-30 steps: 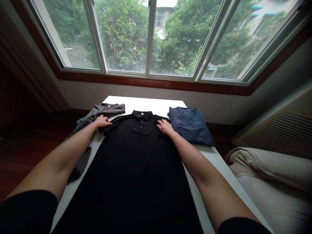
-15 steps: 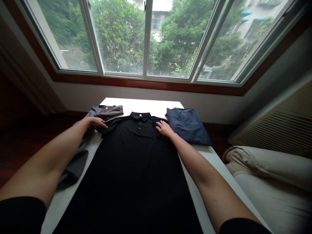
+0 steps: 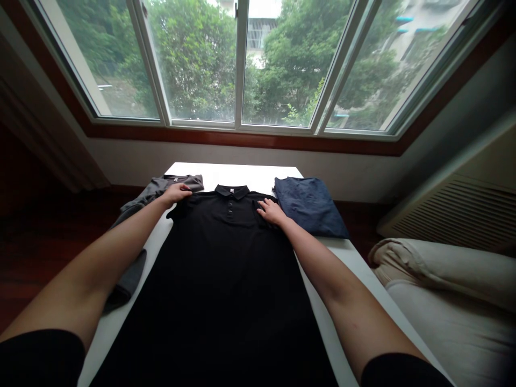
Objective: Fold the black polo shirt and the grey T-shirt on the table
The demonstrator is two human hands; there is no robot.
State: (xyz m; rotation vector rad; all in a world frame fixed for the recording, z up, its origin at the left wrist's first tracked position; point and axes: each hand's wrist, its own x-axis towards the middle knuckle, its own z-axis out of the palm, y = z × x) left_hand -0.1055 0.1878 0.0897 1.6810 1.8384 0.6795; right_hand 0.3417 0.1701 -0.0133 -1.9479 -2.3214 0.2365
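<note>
A black polo shirt point(image 3: 229, 269) lies spread front side up, its buttoned collar at the far end and its body running toward me. At its left shoulder edge my left hand point(image 3: 176, 194) is closed, fingertips pinching the fabric near the sleeve. My right hand point(image 3: 272, 211) rests on the right sleeve, which looks turned in over the shirt; the fingers are stretched out and slightly spread. Part of that sleeve is hidden under the hand.
Beneath the shirt is a white table point(image 3: 237, 172). Grey clothing point(image 3: 155, 188) lies along its left edge, partly hanging over. Folded dark blue clothing point(image 3: 310, 207) sits at the right. Beige cushions point(image 3: 447, 301) stand at the right, and a window point(image 3: 201, 70) is behind.
My left hand has moved right and slightly away from me, from the sleeve's outer end to the shoulder, bringing the left sleeve inward. My right hand has stayed in place.
</note>
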